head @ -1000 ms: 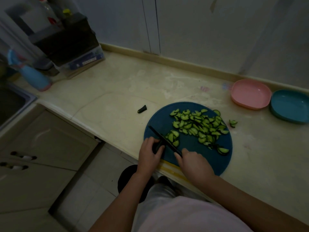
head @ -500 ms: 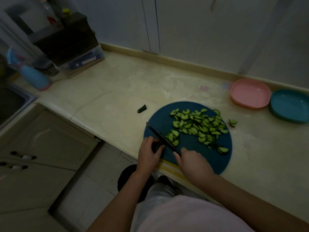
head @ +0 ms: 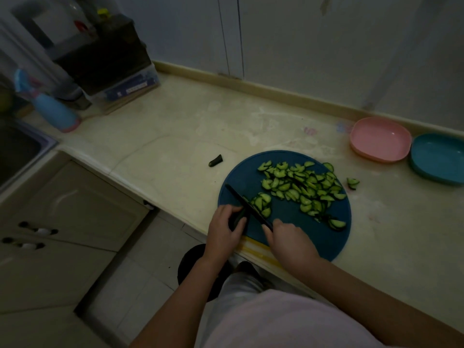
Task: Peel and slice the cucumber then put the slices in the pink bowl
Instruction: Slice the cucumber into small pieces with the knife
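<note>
Gripping the cucumber stub steady, the left hand sat beside the knife the right hand held (slices heaped beyond).

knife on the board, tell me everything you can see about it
The knife has a slim, straight blade that looks black in the dim light. Its handle is hidden inside the right hand, which grips it. The blade runs diagonally up and to the left from that hand, over the near left part of the round blue cutting board. It meets the cut end of the cucumber piece held by the left hand. Fresh slices lie against its right side.
</note>
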`<state>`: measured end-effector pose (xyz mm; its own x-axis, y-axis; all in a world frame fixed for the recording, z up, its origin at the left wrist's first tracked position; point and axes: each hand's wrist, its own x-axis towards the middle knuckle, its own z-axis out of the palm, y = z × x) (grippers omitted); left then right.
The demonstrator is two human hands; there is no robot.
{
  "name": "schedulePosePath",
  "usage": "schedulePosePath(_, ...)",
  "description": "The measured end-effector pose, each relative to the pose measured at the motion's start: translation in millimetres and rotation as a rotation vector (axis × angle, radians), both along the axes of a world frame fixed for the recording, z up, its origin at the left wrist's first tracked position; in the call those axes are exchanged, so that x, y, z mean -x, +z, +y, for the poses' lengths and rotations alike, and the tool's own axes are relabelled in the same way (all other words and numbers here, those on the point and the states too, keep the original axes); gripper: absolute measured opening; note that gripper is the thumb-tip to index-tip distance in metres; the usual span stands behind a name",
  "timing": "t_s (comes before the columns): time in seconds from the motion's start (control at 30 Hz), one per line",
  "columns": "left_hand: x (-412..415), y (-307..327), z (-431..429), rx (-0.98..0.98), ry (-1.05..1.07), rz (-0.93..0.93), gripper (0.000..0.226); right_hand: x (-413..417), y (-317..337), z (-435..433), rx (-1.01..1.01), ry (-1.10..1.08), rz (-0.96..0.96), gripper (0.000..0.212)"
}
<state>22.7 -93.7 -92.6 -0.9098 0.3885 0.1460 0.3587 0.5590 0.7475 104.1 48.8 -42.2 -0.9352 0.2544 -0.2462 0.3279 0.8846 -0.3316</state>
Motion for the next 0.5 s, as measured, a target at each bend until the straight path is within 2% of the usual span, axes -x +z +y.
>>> schedulePosePath(0.13,-0.5,-0.5,0.9,-0.010,0.013,-0.020,0.015,-5.0,3.8,-0.4,0.026,0.007,-0.012,0.034)
schedulePosePath(0.5,0.0,-1.0,1.6,-0.018,0.026,-0.016,0.015,-8.9,15.0,0.6,0.045,0.008,-0.001,0.033)
